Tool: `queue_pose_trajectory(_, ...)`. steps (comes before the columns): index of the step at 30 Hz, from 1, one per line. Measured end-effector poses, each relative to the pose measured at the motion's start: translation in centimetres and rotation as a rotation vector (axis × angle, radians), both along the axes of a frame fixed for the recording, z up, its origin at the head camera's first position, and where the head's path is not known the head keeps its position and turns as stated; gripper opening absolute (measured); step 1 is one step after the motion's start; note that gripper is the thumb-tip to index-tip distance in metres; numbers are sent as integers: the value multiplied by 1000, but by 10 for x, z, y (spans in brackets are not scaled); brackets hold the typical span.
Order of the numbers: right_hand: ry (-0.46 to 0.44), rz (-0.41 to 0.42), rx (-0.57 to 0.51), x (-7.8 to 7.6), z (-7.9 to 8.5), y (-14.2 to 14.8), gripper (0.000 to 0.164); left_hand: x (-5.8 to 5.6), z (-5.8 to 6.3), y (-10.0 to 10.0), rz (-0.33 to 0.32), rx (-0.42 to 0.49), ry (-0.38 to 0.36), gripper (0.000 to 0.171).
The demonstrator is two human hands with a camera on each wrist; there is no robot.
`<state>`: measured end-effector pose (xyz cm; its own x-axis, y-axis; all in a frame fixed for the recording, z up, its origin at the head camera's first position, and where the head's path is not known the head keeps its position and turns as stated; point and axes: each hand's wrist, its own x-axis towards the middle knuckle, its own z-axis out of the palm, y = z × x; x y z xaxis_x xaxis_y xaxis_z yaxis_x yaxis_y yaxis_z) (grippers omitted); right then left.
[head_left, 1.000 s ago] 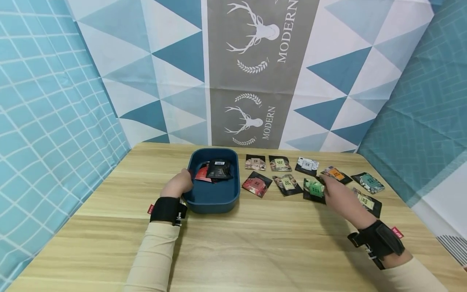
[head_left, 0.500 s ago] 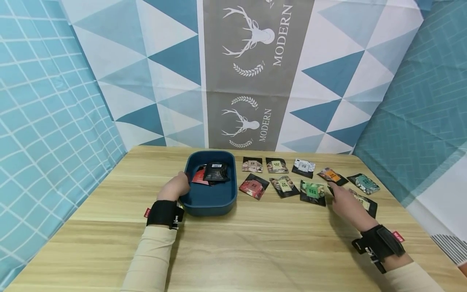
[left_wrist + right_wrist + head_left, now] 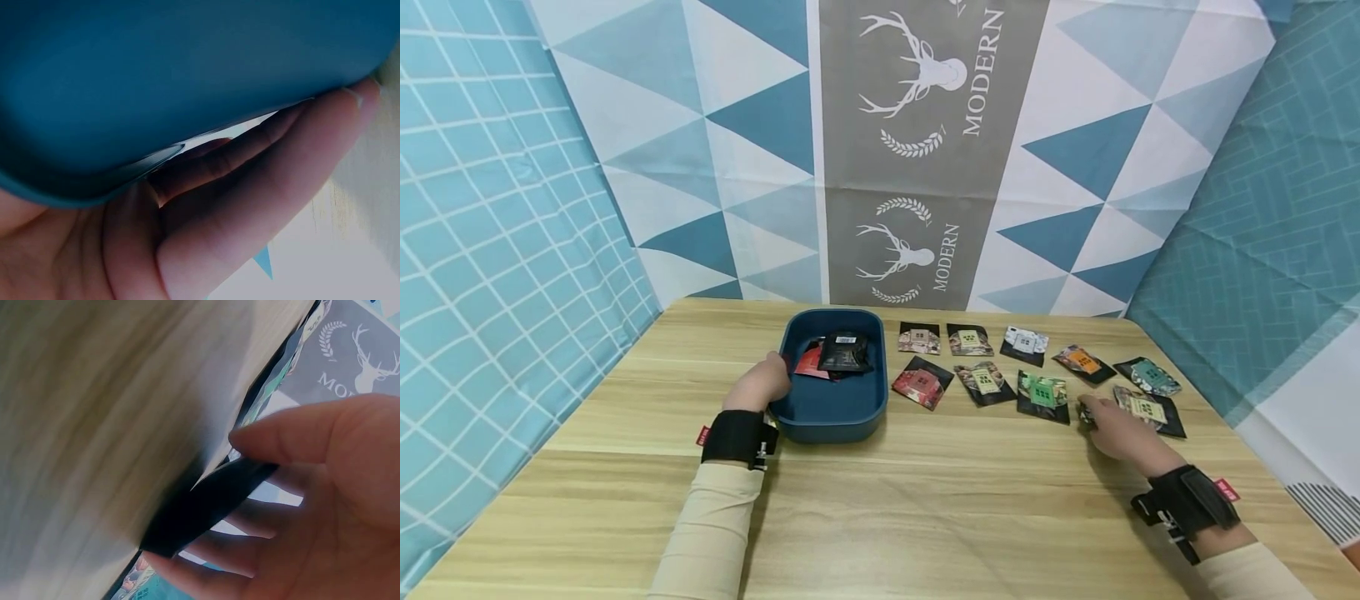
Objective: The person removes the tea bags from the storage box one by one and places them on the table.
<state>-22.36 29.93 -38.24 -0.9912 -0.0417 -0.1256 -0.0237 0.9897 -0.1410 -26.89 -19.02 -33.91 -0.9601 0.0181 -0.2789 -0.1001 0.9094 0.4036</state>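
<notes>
My left hand point(image 3: 763, 382) grips the left wall of a dark blue plastic bin point(image 3: 831, 432); in the left wrist view its fingers point(image 3: 250, 206) lie along the wall, with the fingertips touching it. Inside the bin are a black packet point(image 3: 844, 353) and a red one point(image 3: 811, 362). My right hand point(image 3: 1122, 431) pinches a small dark packet point(image 3: 206, 509) between thumb and fingers, low over the table. The packet stands on edge, its lower end close to the wood. A green-label packet point(image 3: 1042, 394) lies left of this hand, a pale-label packet point(image 3: 1145, 408) right behind it.
More flat packets lie in rows: a red one point(image 3: 922, 382), a yellow-label one point(image 3: 985, 382), an orange-label one point(image 3: 1083, 364), a teal one point(image 3: 1148, 377) and several along the back. Patterned cloth hangs behind the wooden table point(image 3: 925, 500) and at both sides.
My right hand has moved right and toward me, away from the green-label packet, and lowered with the dark packet in its fingers. The left hand stays on the bin; the head view shifted slightly.
</notes>
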Motion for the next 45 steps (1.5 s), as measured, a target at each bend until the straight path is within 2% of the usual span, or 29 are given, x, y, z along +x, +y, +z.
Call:
queue_pose_trajectory(5,-28,50,-7,-1,0,4,56,0,-1,-1,-13,-10,11,58)
queue_pose_trajectory(10,-73,93,-70,-5,2,9,60,-1,-2,-1,0,-10,8,59)
queue_pose_trajectory(14,-103,94,-93,-7,2,12,63,-1,-2,-1,14,-7,-1,60)
queue_pose_trajectory(19,-123,81,-101,-7,4,14,67,-1,-1,0,0,-12,17,59)
queue_pose_trajectory(24,-109,57,-64,-6,8,12,70,0,1,1,5,-8,16,60)
queue_pose_trajectory(28,-68,88,-29,-6,16,6,61,1,3,1,11,8,18,59)
queue_pose_trajectory(32,-11,168,-65,-5,24,-9,52,3,3,1,10,2,19,59)
queue_pose_trajectory(36,44,235,-84,-6,38,-35,49,3,4,0,15,2,5,61)
queue_pose_trajectory(41,29,314,-102,-13,58,-76,49,1,4,0,18,6,-5,61)
queue_pose_trajectory(45,40,411,-113,-19,63,-112,47,1,2,0,0,-3,9,59)
